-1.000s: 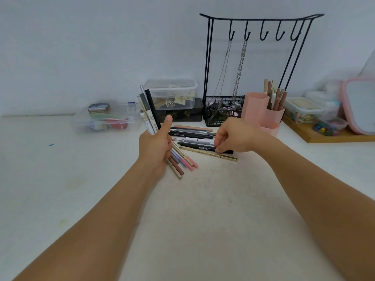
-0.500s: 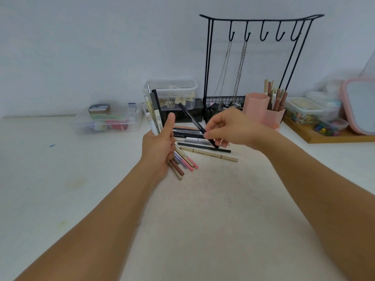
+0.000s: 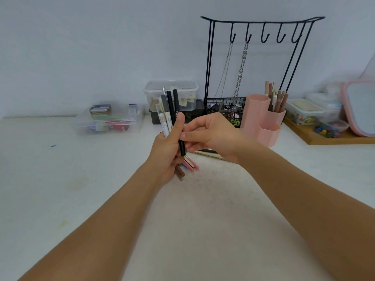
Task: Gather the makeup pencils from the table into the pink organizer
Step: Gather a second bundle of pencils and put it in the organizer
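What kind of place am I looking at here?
Probably a home vanity or dressing table. A black jewelry stand hung with chains, a pink organizer already holding pencils, and a pink-framed mirror line the wall, and the left hand holds a bunch of makeup pencils.

You have a bundle of makeup pencils (image 3: 169, 110) standing nearly upright above the table, black, grey and white barrels fanned at the top, with brown and pink ends (image 3: 187, 166) sticking out below. One black pencil (image 3: 179, 126) stands at the bundle's right edge, its lower tip hanging free. A few more pencils (image 3: 209, 154) lie flat on the white table (image 3: 81, 189), mostly hidden. Your pink organizer (image 3: 261, 120) sits further right, near the back: three hexagonal cups of stepped height, the rear right cup already holding upright pencils (image 3: 276, 97).
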